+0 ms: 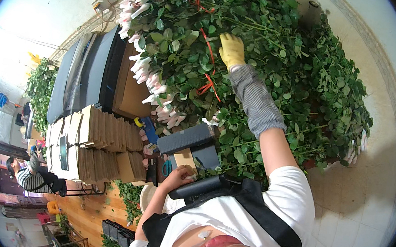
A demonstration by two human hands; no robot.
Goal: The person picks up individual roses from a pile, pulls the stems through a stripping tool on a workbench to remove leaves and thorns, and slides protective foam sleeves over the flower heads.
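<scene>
A large heap of leafy green stems, likely roses [267,29], fills the table ahead of me, with pale pink-white wrapped heads [141,68] along its left side. My right hand [232,52], in a yellow glove with a grey knitted cuff, reaches far over the heap. Its fingers are stretched out on the leaves beside a red ribbon [208,46]. My bare left hand [178,179] is close to my body at the table edge, fingers curled by a tan cardboard piece [185,159]. What those fingers hold, if anything, is hidden. A dark grey block [184,139] lies just beyond.
Teal-handled scissors [167,168] lie left of my left hand. Stacks of folded cardboard [94,131] stand further left, before tall dark grey panels [86,72]. A white bucket [148,198] is below the table edge. Another person [31,175] in stripes is at the far left.
</scene>
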